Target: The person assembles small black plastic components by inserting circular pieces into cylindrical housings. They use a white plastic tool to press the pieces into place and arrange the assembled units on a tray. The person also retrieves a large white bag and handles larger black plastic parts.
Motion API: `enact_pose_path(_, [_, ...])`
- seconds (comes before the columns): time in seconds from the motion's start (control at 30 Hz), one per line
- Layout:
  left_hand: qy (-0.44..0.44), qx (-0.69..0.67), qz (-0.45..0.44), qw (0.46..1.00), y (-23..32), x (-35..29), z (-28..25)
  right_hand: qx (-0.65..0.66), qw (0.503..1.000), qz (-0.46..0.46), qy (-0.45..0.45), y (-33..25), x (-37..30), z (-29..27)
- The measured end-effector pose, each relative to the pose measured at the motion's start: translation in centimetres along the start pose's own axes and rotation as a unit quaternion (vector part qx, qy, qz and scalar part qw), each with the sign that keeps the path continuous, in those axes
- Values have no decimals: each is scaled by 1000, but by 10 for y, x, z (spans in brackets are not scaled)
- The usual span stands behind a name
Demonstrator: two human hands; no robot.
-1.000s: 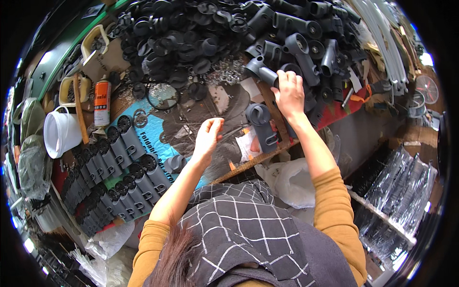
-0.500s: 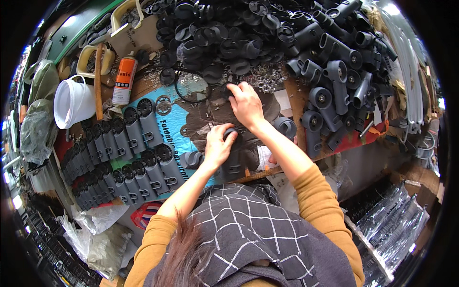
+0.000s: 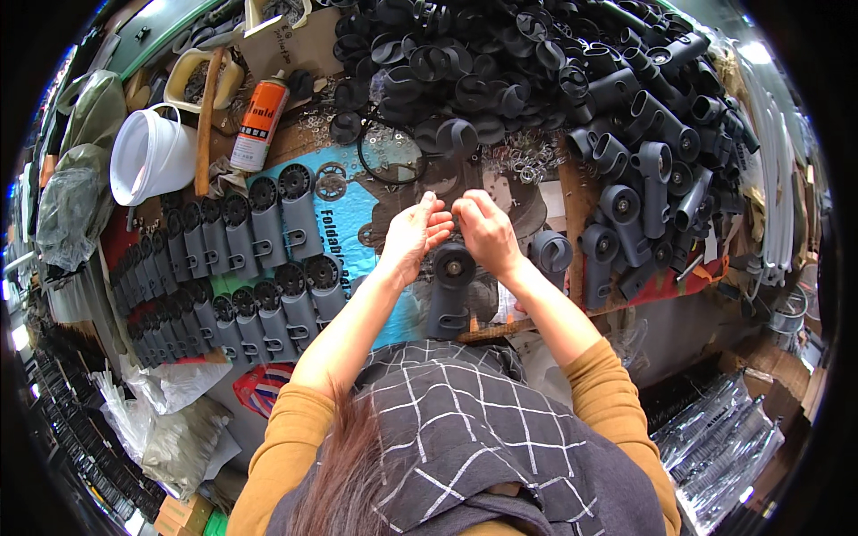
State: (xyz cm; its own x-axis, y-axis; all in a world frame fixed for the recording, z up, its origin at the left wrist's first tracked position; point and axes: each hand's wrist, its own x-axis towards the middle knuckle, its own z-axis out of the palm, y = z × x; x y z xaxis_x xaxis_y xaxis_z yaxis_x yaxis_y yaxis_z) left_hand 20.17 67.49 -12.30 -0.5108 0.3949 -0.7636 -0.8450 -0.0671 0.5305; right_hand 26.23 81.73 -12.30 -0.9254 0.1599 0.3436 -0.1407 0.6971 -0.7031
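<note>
My left hand (image 3: 418, 234) is raised above the work mat, palm turned inward and fingers loosely apart; nothing shows plainly in it. Close beside it, my right hand (image 3: 488, 234) has its fingertips pinched together, and whatever is between them is too small to make out. Just below both hands lies a dark grey plastic joint piece (image 3: 450, 305), its round end with a metal centre pointing away from me. A loose round grey cap (image 3: 550, 252) sits to the right of my right hand. Beyond the hands, another round black cap (image 3: 458, 139) lies in front of a heap.
Rows of grey joint pieces (image 3: 299, 228) stand on the left. Black caps (image 3: 465, 62) are heaped at the back, joint pieces (image 3: 657, 165) at right. Small metal parts (image 3: 523, 159) lie scattered between. A spray can (image 3: 259, 125) and white bucket (image 3: 154, 159) stand back left.
My left hand has lifted off the joint piece, uncovering its round end. My right hand has left the black cap near the heap and drawn back toward the left hand. The view has shifted slightly.
</note>
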Motion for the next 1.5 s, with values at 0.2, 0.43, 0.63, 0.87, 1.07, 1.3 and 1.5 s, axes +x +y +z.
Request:
enact_pose_path(0.2, [63,98,32,993,-3,-6,-14,-70,985,132,89,15,6,6])
enact_pose_path(0.43, [57,121,47,990,-8,0,-21,-200,962,168,-75,25,54,31])
enact_pose_path(0.63, [72,131,43,988,2,2,-19,-173,972,156,-4,22,52,49])
enact_pose_path(0.87, [98,111,118,982,17,14,-15,-147,979,130,51,33,90,51])
enact_pose_path(1.07, [39,98,281,954,29,6,-5,-9,989,134,69,-27,32,11])
enact_pose_path(1.3, [-25,355,142,924,-24,-56,-20,112,880,461,-25,-67,-68,-18])
enact_pose_path(1.5, [2,485,221,846,-41,-39,-22,51,902,427,-37,-44,-99,3])
